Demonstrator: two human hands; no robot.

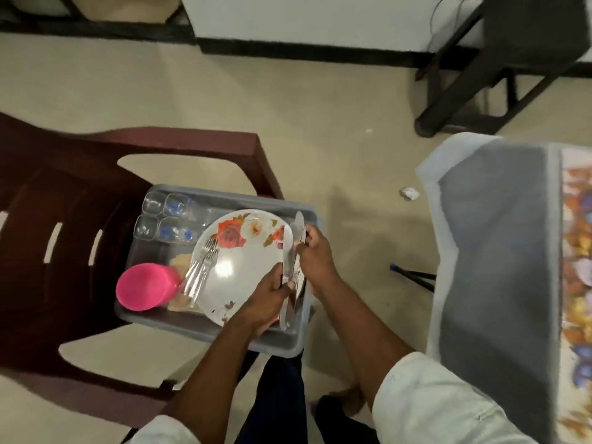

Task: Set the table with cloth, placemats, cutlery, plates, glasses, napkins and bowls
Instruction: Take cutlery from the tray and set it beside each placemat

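While both hands work over the grey plastic bin [290,342] parked on the maroon plastic chair [64,219], the knives are being gathered: left hand [267,299] has fingers curled round the handles of a bunch of table knives [288,251], blades pointing away from the person. Right hand [315,254] pinches one more knife [300,227] by the blade end, apparently feeding it into the bundle. Probable reason: one trip to the table instead of several.

Bin serves as carrier, chair as stand beside the table. Inside it:
- floral plate [243,248], rose print, on top of what looks like a stack
- forks [200,270] lying together across the plate's left rim
- pink bowls [144,286], nested, tipped on their side
- four clear glasses [163,219] packed in the far left corner, lying on their sides; blue marks on two, unreadable

Table [499,251] sits to the right, already under a grey cloth with pale border; floral placemat [576,238] at the frame edge. No cutlery visible on it yet.

No legible writing or brand anywhere; frame is soft.
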